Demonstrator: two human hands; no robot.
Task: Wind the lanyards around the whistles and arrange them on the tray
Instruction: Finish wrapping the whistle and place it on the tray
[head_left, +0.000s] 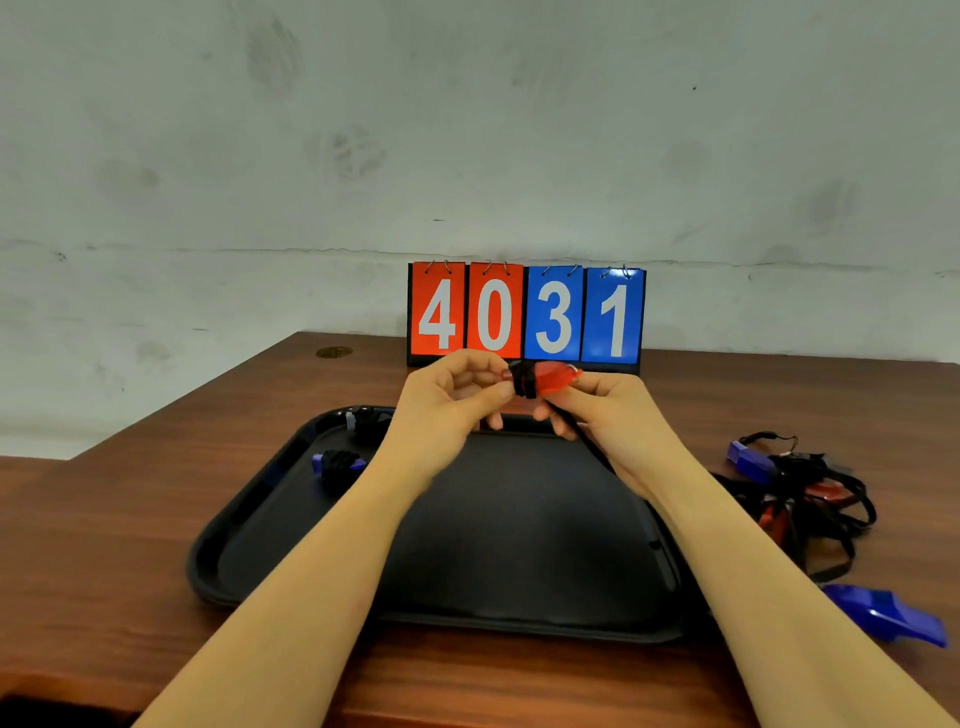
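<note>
I hold a red whistle (555, 378) above the far edge of the black tray (519, 545). My left hand (457, 400) pinches its left end, where black lanyard (523, 382) is wrapped in several turns. My right hand (608, 410) grips the whistle's right end, and a loose strand of the lanyard runs down under that hand. Two wound whistles lie in the tray's far left corner: a blue one (337, 463) and a dark one (368, 420). A tangle of whistles and black lanyards (800, 493) lies right of the tray, with a blue whistle (748, 460) at its top.
A flip scoreboard (525, 314) reading 4031 stands at the back of the wooden table (130, 545), against the wall. Another blue whistle (893, 616) lies near the right front. The table's left edge is stepped, with a drop at the far left.
</note>
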